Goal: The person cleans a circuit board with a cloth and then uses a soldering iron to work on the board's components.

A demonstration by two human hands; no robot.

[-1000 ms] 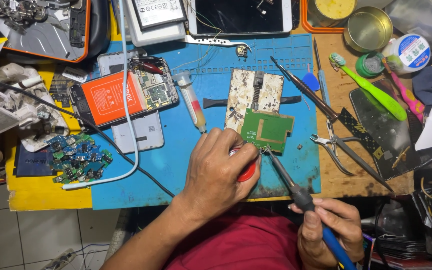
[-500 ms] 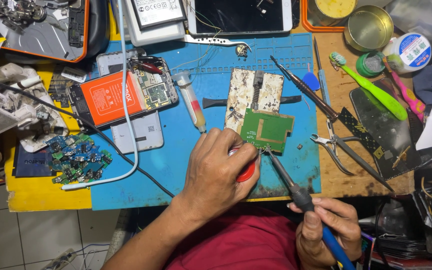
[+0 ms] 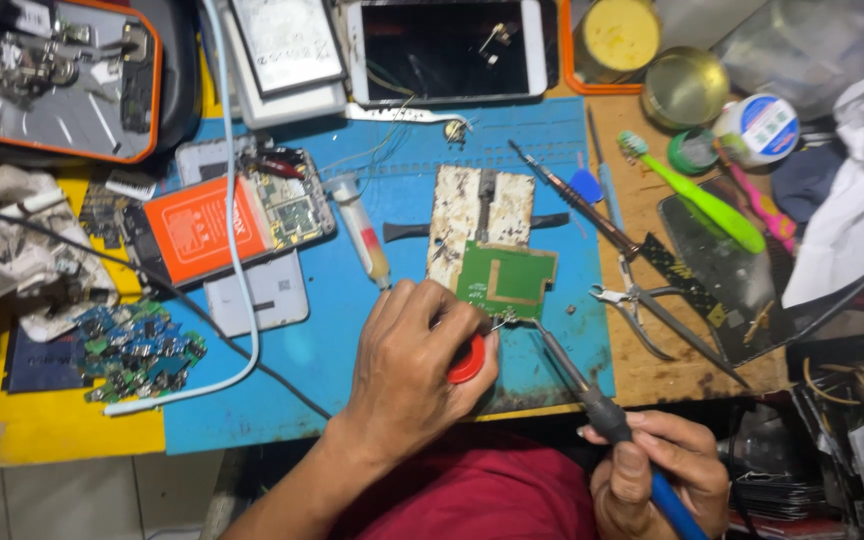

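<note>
My left hand (image 3: pixel 414 368) rests on the blue mat (image 3: pixel 352 320) and is closed over a small red round spool (image 3: pixel 468 360), with a thin wire reaching to the corner of a green circuit board (image 3: pixel 507 280). That board sits clamped on a scorched white holder (image 3: pixel 477 215). My right hand (image 3: pixel 657 485) grips a soldering iron (image 3: pixel 582 385) with a blue handle; its tip touches the board's lower edge beside my left fingertips.
An opened phone with an orange battery (image 3: pixel 227 220) lies left on the mat, a flux syringe (image 3: pixel 362 230) beside it. Tweezers and pliers (image 3: pixel 642 300), a green toothbrush (image 3: pixel 697 200), tins (image 3: pixel 687 85), a tablet (image 3: pixel 447 50) and loose small boards (image 3: pixel 137 350) crowd the bench.
</note>
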